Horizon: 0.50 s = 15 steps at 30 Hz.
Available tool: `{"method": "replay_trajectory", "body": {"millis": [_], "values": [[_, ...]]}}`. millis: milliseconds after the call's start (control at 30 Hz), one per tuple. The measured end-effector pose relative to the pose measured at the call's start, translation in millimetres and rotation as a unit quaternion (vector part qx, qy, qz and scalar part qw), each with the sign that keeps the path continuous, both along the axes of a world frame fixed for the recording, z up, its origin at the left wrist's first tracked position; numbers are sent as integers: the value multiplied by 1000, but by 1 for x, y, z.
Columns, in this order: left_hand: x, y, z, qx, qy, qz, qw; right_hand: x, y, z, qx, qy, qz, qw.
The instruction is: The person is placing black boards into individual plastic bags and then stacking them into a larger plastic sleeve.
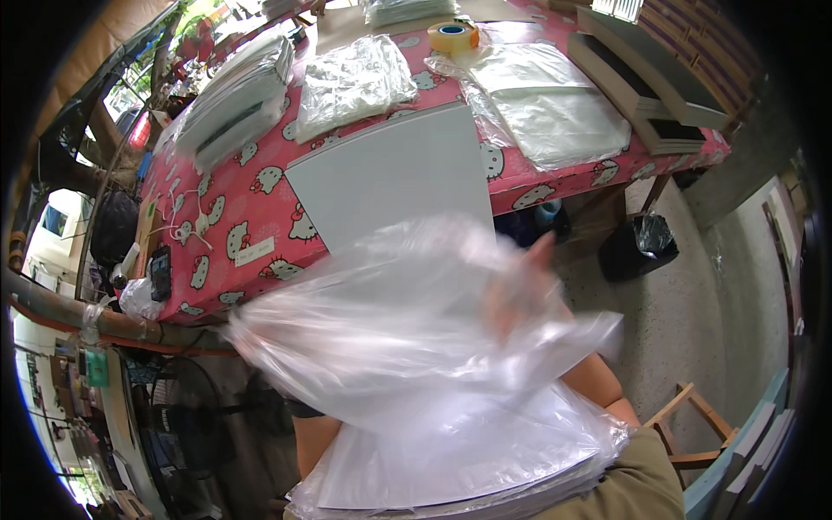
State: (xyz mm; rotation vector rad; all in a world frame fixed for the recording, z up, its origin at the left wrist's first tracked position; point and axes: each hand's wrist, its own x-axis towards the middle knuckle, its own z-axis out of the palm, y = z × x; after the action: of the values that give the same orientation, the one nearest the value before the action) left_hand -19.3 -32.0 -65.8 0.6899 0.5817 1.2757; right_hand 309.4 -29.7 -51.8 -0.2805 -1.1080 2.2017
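Note:
A clear plastic bag billows in front of me, smeared by motion. My left hand is at the bag's left side, showing only as a faint skin tone through the film, its fingers hidden. Toward the bag's right side is my right hand, blurred and partly covered by film, with one finger pointing up. On my lap, below the bag, lies a stack of white sheets in clear plastic. A large pale grey board rests on the table just beyond the bag, its near part covered by it.
The pink patterned table carries a stack of wrapped sheets, folded plastic bags, flat clear bags, a tape roll and long boxes. A black bin stands right, a wooden frame lower right, a fan lower left.

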Motion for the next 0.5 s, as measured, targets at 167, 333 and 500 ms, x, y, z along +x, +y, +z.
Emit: {"method": "replay_trajectory", "body": {"millis": [167,333,500], "values": [[-17,31,21,0,93,70,993,-13,12,27,242,158,77,954],[-9,98,38,76,368,82,923,62,52,51,234,-120,-309,914],[40,159,67,251,609,276,700,34,118,56,334,-487,-572,570]]}}
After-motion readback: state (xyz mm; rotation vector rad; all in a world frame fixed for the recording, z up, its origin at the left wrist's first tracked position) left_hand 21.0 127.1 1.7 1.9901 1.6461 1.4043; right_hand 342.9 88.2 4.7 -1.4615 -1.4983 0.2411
